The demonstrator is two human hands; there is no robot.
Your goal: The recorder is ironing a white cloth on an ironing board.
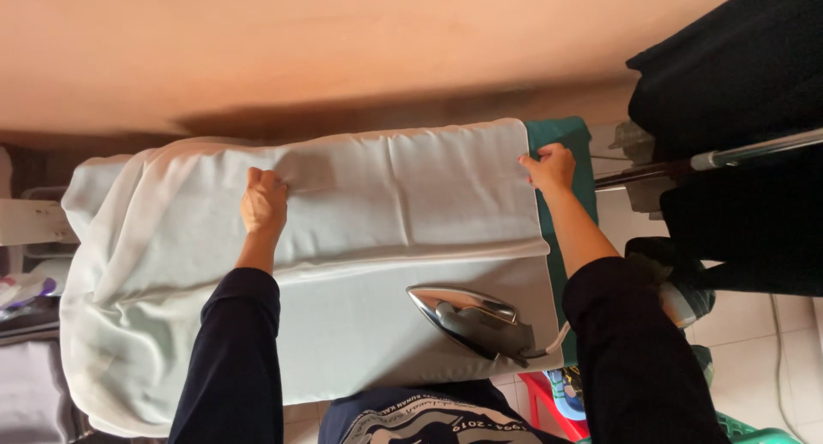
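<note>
Cloth: white cloth (360, 238) lay spread over the ironing board, folded once along its length, its left end bunched and hanging over the board's edge.
Left hand: left hand (263, 201) rested knuckles-up on the upper layer of the cloth, near the far edge; the fingers were curled together and pressed down into the fabric, with a small fold gathered just beside them.
Right hand: right hand (549, 167) gripped the far right corner of the cloth, the fingers bent and closed on the hem where it met the board cover.
Board cover: green board cover (573, 153) showed as a strip beyond the right edge of the cloth.
Iron: metal iron (472, 317) sat flat on the lower layer of the cloth, near the person, between the two dark sleeves and apart from both hands; its cord ran off to the right.
Surroundings: dark garments (737, 84) hung from a metal rail (754, 150) at the right.
</note>
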